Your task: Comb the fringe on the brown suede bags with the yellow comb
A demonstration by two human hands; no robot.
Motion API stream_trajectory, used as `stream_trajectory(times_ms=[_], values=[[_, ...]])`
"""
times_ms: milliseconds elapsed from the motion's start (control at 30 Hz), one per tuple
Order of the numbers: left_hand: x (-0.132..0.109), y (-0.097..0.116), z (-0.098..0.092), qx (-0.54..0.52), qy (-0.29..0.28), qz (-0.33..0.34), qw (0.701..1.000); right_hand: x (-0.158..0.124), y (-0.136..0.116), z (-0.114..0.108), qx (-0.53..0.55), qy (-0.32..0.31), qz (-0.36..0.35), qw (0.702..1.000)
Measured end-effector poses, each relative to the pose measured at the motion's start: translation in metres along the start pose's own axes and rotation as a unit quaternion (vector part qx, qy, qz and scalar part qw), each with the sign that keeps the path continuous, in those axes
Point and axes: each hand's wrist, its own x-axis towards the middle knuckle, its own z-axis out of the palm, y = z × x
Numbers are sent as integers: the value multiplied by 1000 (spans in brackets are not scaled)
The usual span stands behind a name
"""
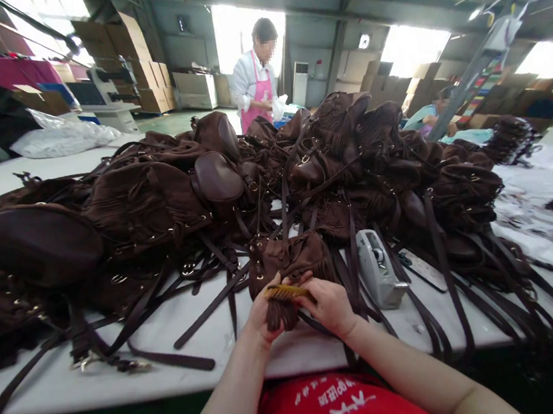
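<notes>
The right hand pinches one end of a yellow comb while the left hand curls its fingers round the dark brown fringe beneath it, the strands bunched and hanging near a gathered, matte brown bag at the white table's near side.

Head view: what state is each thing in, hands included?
Left hand: curled around the fringe
Right hand: gripping the comb
Yellow comb: held, teeth against the fringe
Brown fringe: gathered in a tuft
Tape dispenser: set down, untouched
Brown bags: heaped
Clear plastic: crumpled
</notes>
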Motion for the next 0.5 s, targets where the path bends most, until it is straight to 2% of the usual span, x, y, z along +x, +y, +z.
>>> stream_trajectory(times_ms=[133, 267, 367, 500], values=[[-6, 4, 2, -14, -48, -19, 999, -7, -4, 6, -48, -73, -24, 996], [-4, 9, -1, -14, -40, 3, 999, -18, -13, 6, -61, -170, -37, 983], [5, 5, -1, 57, 29, 67, 996, -22, -17, 3, -20, -204, -20, 979], [22, -13, -5, 169, 119, 149, 967, -26, -19, -7, 87, -249, 8, 965]])
